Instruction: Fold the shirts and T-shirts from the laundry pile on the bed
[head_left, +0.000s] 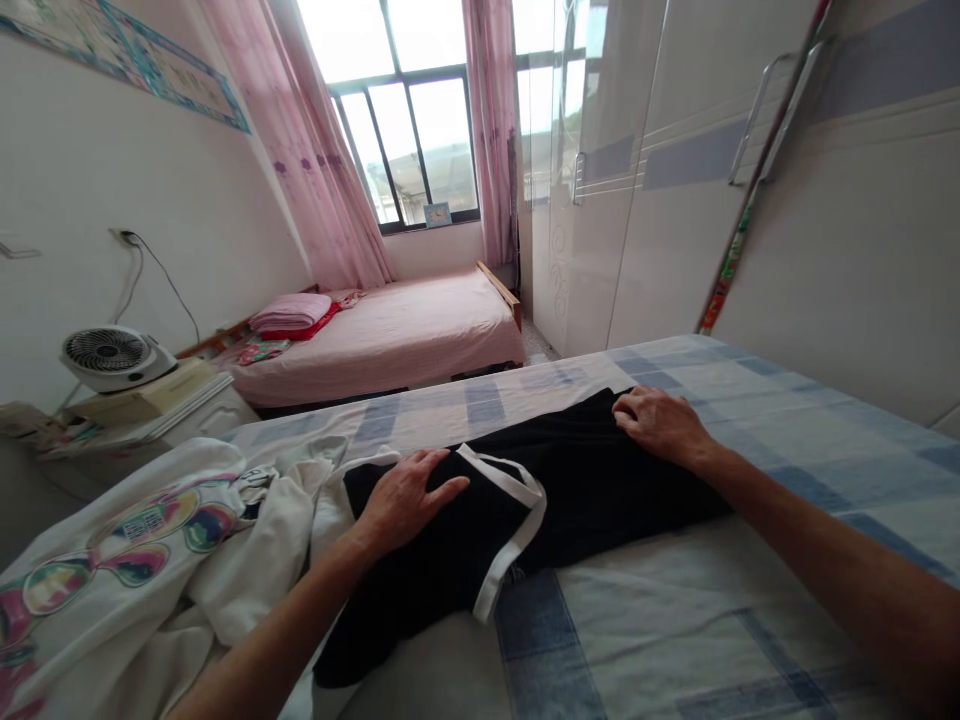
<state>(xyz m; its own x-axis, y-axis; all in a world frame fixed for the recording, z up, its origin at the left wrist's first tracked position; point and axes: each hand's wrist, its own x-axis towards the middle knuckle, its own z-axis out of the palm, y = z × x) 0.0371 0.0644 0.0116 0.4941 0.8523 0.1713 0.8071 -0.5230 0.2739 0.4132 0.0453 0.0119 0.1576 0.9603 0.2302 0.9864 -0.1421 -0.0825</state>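
A black garment with white trim (577,490) lies spread across the checked bedsheet (645,610). Its white edging curves over the middle of the dark cloth. My left hand (409,497) rests on the left part, fingers stretched out flat and thumb apart, holding nothing. At the far right edge, my right hand (660,425) has its fingers curled onto the black cloth and grips it. Left of the garment is a rumpled white top with a colourful sunglasses print (135,550), partly behind my left forearm.
Beyond this bed stands a second bed with a pink sheet (390,330), folded bedding (292,315) on it. A small fan (116,357) sits on a cabinet at the left. Glossy wardrobe doors (675,200) line the right side.
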